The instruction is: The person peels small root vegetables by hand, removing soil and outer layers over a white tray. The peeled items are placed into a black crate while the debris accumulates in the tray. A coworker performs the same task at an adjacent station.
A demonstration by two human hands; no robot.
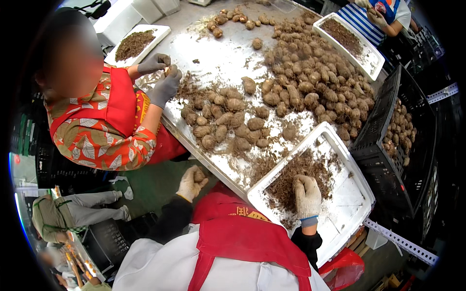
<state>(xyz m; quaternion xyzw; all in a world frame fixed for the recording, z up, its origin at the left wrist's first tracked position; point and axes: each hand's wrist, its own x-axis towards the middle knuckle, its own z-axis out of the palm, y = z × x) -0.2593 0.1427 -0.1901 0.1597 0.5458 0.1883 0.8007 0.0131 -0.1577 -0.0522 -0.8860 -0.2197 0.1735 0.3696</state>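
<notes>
My left hand, in a pale knitted glove, is closed around a brown, hairy taro corm just off the near edge of the metal table. My right hand, gloved the same way, is over a white foam tray. Its fingers point down at a heap of brown root fibres and peelings in that tray. Whether those fingers pinch anything is hidden. Beyond the tray lie a loose group of taro corms and a much larger pile of them.
At left, a co-worker in grey gloves holds a small corm. Foam trays of peelings stand at the back left and back right. A black plastic crate with corms is tilted on the right. Another person's gloved hands show at upper right.
</notes>
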